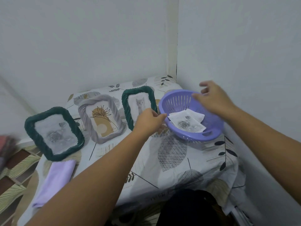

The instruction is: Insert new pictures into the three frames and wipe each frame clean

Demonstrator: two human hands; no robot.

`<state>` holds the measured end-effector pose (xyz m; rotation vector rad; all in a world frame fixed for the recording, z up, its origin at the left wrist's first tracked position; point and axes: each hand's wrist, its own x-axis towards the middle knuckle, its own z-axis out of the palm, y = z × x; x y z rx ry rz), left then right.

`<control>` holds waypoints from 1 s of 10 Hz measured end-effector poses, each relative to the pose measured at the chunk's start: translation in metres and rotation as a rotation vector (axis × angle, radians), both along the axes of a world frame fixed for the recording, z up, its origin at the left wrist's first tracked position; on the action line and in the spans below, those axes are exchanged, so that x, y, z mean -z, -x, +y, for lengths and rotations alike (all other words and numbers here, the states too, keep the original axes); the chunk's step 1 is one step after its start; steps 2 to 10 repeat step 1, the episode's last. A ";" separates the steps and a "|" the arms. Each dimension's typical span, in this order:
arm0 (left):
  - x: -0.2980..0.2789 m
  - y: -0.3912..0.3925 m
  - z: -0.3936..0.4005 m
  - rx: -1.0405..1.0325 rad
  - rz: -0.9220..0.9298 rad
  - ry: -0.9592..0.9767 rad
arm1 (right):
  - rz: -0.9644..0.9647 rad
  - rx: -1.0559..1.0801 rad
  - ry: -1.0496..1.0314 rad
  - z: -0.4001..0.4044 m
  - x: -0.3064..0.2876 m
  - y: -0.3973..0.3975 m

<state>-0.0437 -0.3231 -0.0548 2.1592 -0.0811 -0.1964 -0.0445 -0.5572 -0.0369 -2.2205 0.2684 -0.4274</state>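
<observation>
Three frames stand in a row on the table. A dark green frame [53, 132] at left shows a grey rose, a pale lilac frame [101, 118] in the middle a line-drawn flower, and a second green frame [138, 105] a cat. A purple basket [210, 126] at right holds loose pictures [187, 122], the top one a rose. My left hand [149, 120] has its curled fingers at the basket's left rim, and whether they grip it is unclear. My right hand [215, 100] hovers over the basket's far rim with fingers relaxed, holding nothing. A folded lilac cloth [55, 180] lies front left.
The table [171, 160] wears a leaf-print cloth and sits in a corner, with white walls behind and close on the right. A patterned floor shows at left. Something dark [187, 207] is below the table's front edge.
</observation>
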 end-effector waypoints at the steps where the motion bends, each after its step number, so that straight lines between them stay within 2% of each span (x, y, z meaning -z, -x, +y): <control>1: -0.030 0.045 0.036 -0.010 -0.137 0.138 | -0.367 -0.129 -0.329 -0.004 -0.056 0.061; 10: -0.030 0.045 0.036 -0.010 -0.137 0.138 | -0.367 -0.129 -0.329 -0.004 -0.056 0.061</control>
